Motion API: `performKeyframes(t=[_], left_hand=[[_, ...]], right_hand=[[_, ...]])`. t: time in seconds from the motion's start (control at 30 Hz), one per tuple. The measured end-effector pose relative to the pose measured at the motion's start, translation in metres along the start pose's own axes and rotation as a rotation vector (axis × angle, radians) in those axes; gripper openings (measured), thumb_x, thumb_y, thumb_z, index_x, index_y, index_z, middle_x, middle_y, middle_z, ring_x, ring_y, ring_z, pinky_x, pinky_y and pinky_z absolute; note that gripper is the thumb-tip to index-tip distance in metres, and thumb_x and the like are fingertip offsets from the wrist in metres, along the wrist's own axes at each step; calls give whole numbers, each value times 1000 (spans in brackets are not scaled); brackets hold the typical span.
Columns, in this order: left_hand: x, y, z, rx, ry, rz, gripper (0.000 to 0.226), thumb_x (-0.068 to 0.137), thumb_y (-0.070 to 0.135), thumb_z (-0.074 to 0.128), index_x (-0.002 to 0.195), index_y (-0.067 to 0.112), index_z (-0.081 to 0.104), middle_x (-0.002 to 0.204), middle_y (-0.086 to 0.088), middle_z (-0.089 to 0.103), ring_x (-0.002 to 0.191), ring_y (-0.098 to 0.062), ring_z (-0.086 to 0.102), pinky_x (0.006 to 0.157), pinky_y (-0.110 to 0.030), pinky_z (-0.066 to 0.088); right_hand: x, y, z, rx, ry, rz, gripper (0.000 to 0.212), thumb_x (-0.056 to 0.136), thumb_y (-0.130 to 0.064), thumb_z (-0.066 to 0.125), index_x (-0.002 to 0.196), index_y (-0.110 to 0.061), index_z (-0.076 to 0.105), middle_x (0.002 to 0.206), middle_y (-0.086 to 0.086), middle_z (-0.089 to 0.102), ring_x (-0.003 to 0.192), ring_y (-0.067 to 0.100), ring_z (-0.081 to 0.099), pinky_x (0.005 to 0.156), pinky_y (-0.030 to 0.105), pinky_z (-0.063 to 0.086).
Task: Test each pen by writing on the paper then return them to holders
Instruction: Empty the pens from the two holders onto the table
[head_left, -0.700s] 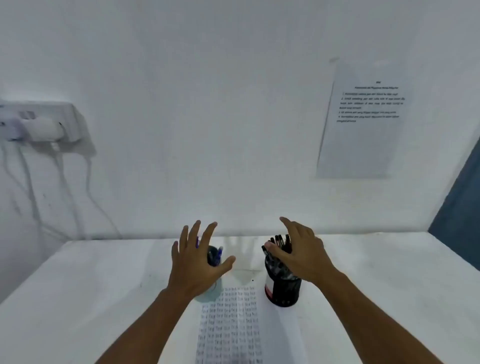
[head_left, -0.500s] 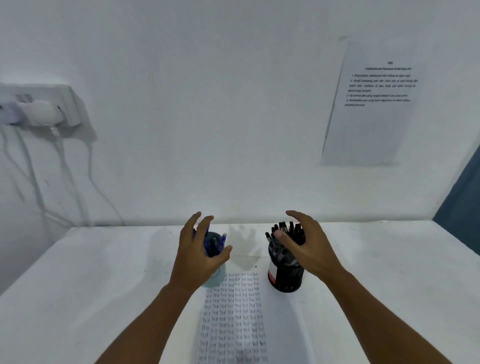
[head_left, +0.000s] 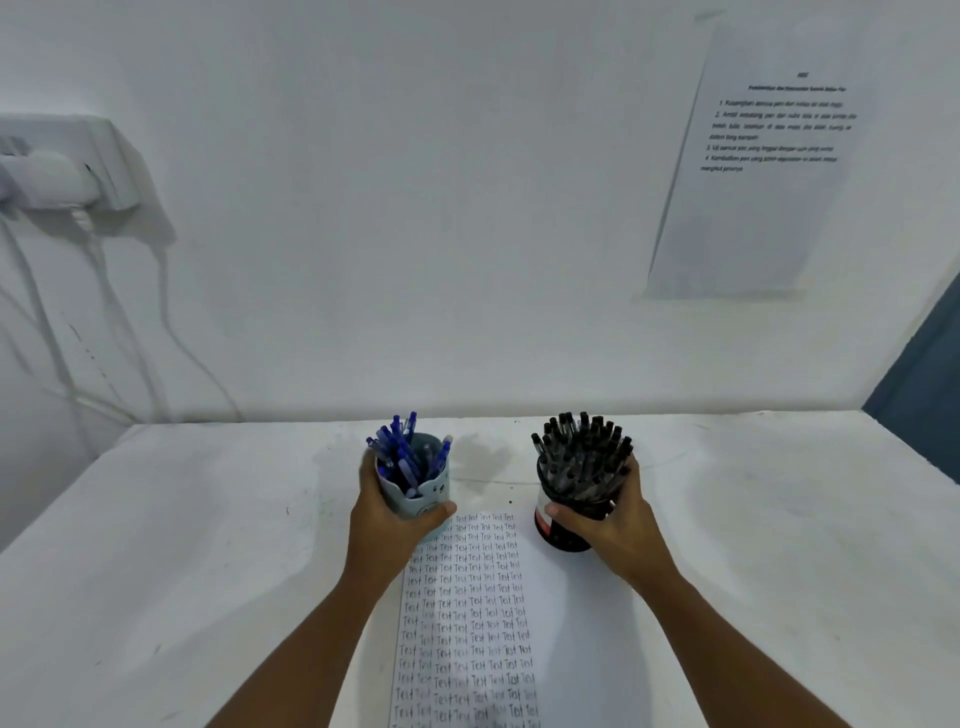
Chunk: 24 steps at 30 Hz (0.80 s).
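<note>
Hands are wrapping round two round cups. Left hand (head_left: 387, 519) is holding the pale blue cup (head_left: 423, 491). Right hand (head_left: 618, 525) is holding the black cup (head_left: 563, 525).

Things around the white desk

The white table (head_left: 208, 519) meets a white wall (head_left: 415, 208). At ten o'clock a white plug box (head_left: 67, 161) sits on the wall, and wires (head_left: 166, 312) hang down from it. At two o'clock a printed sheet (head_left: 753, 197) is stuck up. At three o'clock is a dark blue panel (head_left: 924, 405).

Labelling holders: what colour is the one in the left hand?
Pale blue holder, gripped by the left hand; head view.
</note>
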<state>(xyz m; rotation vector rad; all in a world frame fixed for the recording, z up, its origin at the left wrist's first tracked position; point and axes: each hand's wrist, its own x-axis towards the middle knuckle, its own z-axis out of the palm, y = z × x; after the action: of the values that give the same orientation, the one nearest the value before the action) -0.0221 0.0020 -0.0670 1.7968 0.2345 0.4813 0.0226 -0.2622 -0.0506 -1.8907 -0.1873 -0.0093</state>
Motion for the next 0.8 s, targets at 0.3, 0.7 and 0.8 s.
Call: performKeyframes(t=[0.3,0.7,0.8], left_hand=[[4,-7,-1,49,-37,-73,69,64,17,89,118,27,46,110,15,62,96,2,60,67,-9,51],[14,-14,-21,384,31,208,80,53,33,87,122,21,49,113,5,54,103,-18,54,81,-45,54],[13,-14,-30,591,57,318,87,49,31,89,124,15,50,113,-1,54,100,-19,52,79,-44,51]], right_hand=[[-5,14,4,-70,13,78,70,61,-52,82,121,-35,49,105,-28,59,94,-16,52,67,-2,41],[-3,17,7,-73,19,96,71,65,-44,87,123,-33,46,112,-22,62,102,-7,57,73,9,43],[-3,16,12,-73,31,100,76,65,-42,89,123,-34,41,110,-21,60,97,-5,57,72,9,42]])
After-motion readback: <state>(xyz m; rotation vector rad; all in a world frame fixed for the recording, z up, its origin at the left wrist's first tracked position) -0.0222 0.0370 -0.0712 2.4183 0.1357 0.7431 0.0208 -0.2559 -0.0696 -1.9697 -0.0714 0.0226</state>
